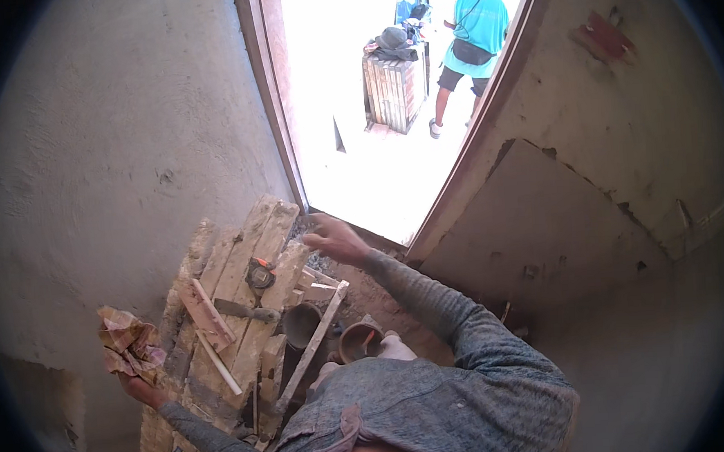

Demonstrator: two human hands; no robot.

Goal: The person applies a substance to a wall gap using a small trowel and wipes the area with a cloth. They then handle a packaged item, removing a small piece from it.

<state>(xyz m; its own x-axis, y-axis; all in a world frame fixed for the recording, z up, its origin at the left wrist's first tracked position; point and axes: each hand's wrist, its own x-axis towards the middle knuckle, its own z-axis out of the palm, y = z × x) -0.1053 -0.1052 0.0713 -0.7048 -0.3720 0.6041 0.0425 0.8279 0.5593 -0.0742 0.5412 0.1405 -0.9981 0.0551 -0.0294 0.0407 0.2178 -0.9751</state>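
My left hand (144, 391) is closed around the underside of a crumpled brown-and-pink sheet (130, 338); whether it is paper or cloth I cannot tell. It is held over the left edge of a rough plank bench (252, 232), near the wall. My right hand (336, 239) is stretched forward past the far right end of the planks, a little blurred, with fingers apart and nothing seen in them. On the planks between my hands lie a tape measure (260, 275), a flat wooden float (206, 309), a dark-handled tool (245, 311) and a thin white stick (219, 362).
Right of the bench are a dark bucket (302, 325), a narrow wooden strip (313, 346) and a brown bowl (358, 341) close to my body. Plastered walls flank a bright doorway (360, 189). Outside, a person in a turquoise shirt (482, 23) stands by a wooden crate (396, 89).
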